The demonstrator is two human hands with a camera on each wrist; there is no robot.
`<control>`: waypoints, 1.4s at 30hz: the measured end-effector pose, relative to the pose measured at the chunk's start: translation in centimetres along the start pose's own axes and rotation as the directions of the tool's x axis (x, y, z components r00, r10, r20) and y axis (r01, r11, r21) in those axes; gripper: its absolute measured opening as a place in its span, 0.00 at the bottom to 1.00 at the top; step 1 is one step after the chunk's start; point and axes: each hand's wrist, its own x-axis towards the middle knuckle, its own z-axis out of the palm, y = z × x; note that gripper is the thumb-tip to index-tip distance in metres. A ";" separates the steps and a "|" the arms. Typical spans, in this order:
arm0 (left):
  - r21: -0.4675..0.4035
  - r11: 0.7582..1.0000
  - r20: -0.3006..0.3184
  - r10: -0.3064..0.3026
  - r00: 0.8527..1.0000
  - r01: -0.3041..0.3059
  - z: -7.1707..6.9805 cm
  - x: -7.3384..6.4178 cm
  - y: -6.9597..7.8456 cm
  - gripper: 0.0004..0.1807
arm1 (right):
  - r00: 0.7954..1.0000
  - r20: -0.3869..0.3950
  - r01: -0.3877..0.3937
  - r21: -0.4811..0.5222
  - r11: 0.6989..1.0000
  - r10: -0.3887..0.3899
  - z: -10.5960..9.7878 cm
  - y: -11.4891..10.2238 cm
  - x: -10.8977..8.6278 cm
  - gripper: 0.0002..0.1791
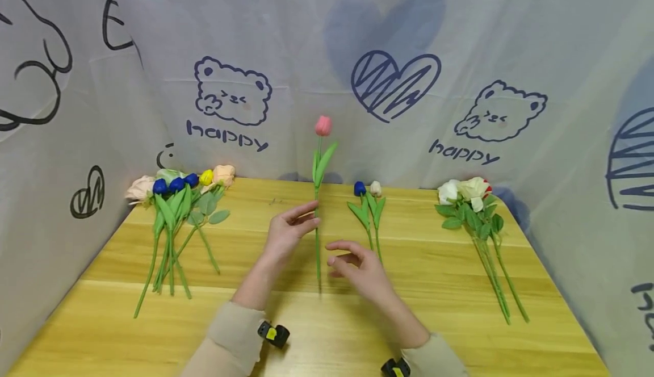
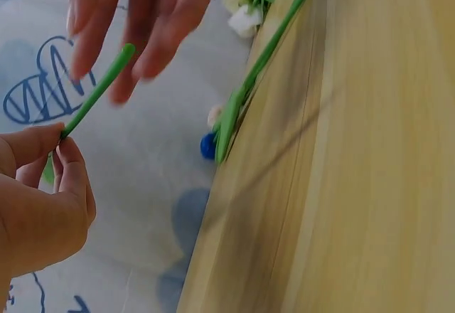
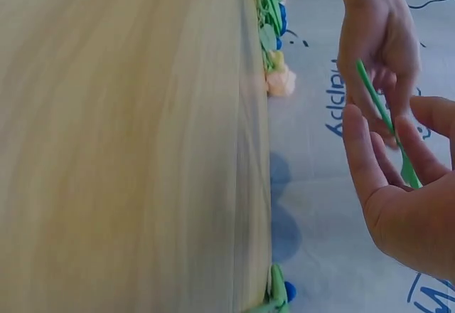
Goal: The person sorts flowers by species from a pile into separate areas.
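A pink artificial tulip (image 1: 323,126) stands upright above the table, flower at the top and two green leaves below it. My left hand (image 1: 290,230) pinches its stem (image 2: 99,91) between thumb and fingers, just under the leaves. To the right of the stem is my right hand (image 1: 361,269), its fingers loosely bent and apart, holding nothing. In the right wrist view the right hand (image 3: 409,185) is close beside the stem, fingers spread. Just beyond the right hand lie a blue tulip (image 1: 360,188) and a white tulip (image 1: 376,188) on the table.
At the left of the wooden table (image 1: 102,331) lies a bunch with blue tulips (image 1: 176,184), a yellow tulip (image 1: 206,177) and peach roses (image 1: 223,175). White roses (image 1: 474,189) with leafy stems lie at the right. A patterned cloth (image 1: 306,36) hangs behind the table.
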 end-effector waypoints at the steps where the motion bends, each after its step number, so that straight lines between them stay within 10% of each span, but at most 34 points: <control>1: -0.009 1.000 0.000 0.001 1.000 -0.001 0.3 0.0 -0.1 0.22 | 1.000 0.003 -0.007 -0.004 1.000 0.007 0.2 0.0 0.1 0.17; 31: 0.015 0.990 0.052 0.136 0.989 -0.137 2.5 -1.3 -0.7 0.20 | 0.993 -0.101 -0.071 -0.123 0.990 0.059 -0.3 -0.5 -0.1 0.16; 42: 0.211 0.939 0.063 0.266 0.962 -0.273 -0.8 -1.7 0.5 0.19 | 0.989 -0.142 -0.063 -0.156 0.986 0.041 -2.4 -1.2 -1.2 0.16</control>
